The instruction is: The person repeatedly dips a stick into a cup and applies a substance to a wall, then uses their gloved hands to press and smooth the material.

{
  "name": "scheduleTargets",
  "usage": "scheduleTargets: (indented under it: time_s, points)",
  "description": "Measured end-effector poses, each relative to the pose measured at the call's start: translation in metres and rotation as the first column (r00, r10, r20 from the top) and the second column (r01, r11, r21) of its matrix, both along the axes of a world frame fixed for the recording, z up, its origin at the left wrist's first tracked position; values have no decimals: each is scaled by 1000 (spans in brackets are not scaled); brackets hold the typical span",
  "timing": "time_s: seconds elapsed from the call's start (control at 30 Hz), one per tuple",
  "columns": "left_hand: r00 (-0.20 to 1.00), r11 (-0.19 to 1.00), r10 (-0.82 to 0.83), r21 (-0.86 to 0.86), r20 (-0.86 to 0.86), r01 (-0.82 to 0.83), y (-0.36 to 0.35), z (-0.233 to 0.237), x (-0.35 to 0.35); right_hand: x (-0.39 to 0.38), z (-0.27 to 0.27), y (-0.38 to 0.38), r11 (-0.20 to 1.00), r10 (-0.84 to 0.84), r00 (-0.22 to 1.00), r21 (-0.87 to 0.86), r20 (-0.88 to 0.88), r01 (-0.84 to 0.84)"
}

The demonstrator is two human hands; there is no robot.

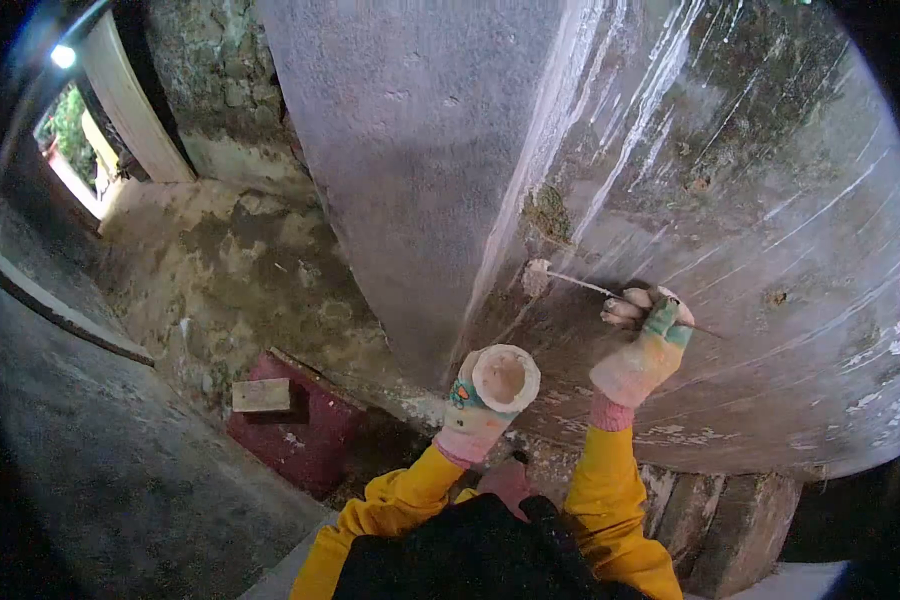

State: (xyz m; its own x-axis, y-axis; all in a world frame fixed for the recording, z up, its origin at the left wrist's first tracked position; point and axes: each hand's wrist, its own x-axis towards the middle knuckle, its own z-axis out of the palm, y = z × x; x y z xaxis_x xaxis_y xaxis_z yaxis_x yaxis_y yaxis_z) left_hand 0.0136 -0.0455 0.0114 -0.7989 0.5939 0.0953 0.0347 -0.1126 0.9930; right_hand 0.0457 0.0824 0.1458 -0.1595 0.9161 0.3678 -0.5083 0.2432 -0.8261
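Observation:
My left hand [473, 412], in a stained work glove, is closed round a white round cup [506, 378] with pale pinkish paste in it. The cup is close to the wall at its lower part. My right hand [642, 350], gloved as well, grips a thin stick [583, 285] whose shaft is whitish toward its far end. That end meets a pale, paste-like patch [535, 278] on the stained wall [730, 230]. A rough mossy-looking spot [547, 213] shows just above the patch.
White streaks [660, 80] run down the wall. At lower left a wood block [261, 395] lies on a dark red board [292, 445]. Wooden pieces [735, 525] stand under the wall at lower right. A doorway [70, 140] opens at far left, beyond the stained floor [230, 265].

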Motion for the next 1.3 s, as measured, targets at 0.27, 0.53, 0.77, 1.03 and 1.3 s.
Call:
scheduleTargets:
  time_s: [0.27, 0.53, 0.77, 1.03, 1.3]
  points:
    - [903, 934, -69, 346, 424, -92, 3, 16, 1, -8, 1, -2, 1000, -3, 1000, 6, -24, 3]
    - [980, 971, -52, 239, 190, 5, -1, 13, -2, -5, -8, 5, 996, 87, 976, 1, -201, -88]
    - [953, 948, -121, 317, 277, 29, 1, 10, -3, 0, -11, 4, 992, 111, 970, -39, -218, -122]
    - [922, 914, -177, 404, 345, 24, -1, 18, -1, -4, -19, 4, 996, 83, 987, 35, -141, -78]
    - [825, 831, -261, 551, 502, -72, -1, 17, -2, -6, -23, 4, 998, 54, 982, 33, -181, -49]
